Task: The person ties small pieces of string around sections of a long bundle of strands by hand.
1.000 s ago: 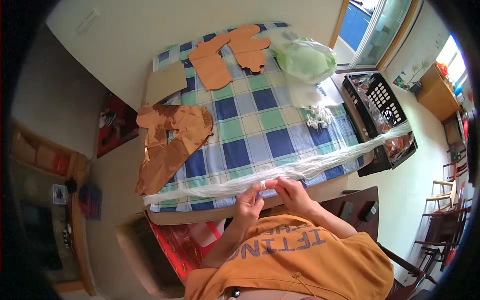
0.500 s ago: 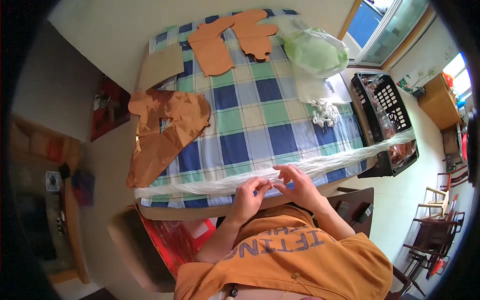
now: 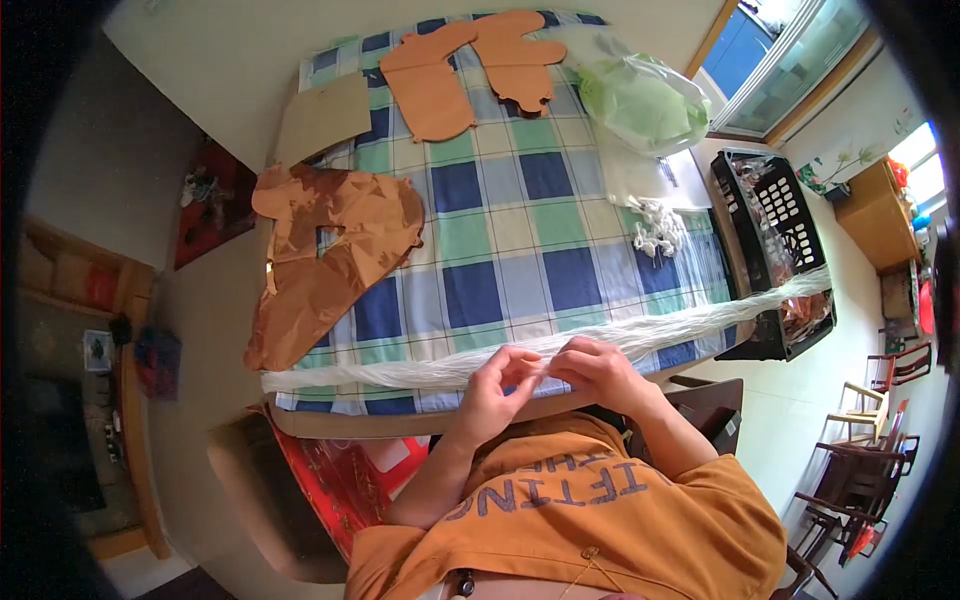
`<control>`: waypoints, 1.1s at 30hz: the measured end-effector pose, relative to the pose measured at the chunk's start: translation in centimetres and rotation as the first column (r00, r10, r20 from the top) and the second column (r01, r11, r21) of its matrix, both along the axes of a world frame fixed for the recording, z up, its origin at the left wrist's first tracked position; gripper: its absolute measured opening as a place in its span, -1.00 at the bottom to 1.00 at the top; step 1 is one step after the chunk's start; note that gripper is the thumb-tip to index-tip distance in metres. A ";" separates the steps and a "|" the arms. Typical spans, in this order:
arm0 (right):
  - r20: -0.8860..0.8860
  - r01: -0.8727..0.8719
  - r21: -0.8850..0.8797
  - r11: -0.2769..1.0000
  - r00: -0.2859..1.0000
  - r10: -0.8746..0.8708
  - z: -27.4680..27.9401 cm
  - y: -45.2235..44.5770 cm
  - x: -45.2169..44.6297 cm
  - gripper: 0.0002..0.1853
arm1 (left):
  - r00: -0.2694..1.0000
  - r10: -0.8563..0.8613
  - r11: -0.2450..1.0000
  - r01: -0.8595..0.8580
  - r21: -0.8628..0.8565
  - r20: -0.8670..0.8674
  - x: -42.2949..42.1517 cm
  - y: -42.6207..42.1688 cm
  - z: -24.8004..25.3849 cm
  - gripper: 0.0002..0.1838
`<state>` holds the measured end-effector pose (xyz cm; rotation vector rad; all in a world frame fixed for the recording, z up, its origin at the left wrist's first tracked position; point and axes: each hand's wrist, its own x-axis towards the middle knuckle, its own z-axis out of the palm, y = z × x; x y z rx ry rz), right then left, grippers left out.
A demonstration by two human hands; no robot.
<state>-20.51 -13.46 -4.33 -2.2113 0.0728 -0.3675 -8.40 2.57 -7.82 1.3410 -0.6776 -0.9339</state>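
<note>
A long bundle of white strings (image 3: 420, 371) runs along the near edge of the table, its right end reaching over a black crate. My left hand (image 3: 497, 393) is at the bundle's near side, thumb and forefinger pinched. Meeting it fingertip to fingertip, my right hand (image 3: 598, 372) is closed too, its fingers curled over and hiding part of the bundle. Between the fingertips shows a small pale bit, too small to name. To the left lies a flat copper-coloured foil balloon (image 3: 340, 235).
More flat orange-brown foil balloons (image 3: 430, 95) lie on the checked tablecloth (image 3: 470, 190) at the back, near a cardboard piece (image 3: 325, 118). On the right are a green-and-white plastic bag (image 3: 645, 105), a white string tangle (image 3: 658, 230) and the black crate (image 3: 785, 200) of packets.
My right hand's raised fingers have curled down and closed toward the left fingertips. My left hand stays nearly in place, still pinched. The view has shifted slightly.
</note>
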 end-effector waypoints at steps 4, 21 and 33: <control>0.040 -0.045 -0.002 0.999 0.998 0.045 0.2 -0.3 -0.2 -0.90 | 0.978 0.185 0.980 -0.190 -0.058 -0.094 1.6 0.0 0.0 -0.73; 0.043 -0.099 -0.068 0.993 0.994 0.102 3.0 0.5 0.3 -0.89 | 0.998 -0.064 0.993 0.063 0.098 0.012 0.5 0.3 -0.2 -0.91; -0.020 -0.111 -0.122 0.986 0.994 0.110 1.1 2.1 0.0 -0.87 | 0.969 0.178 0.981 -0.189 -0.050 -0.171 0.3 0.0 -2.0 -0.91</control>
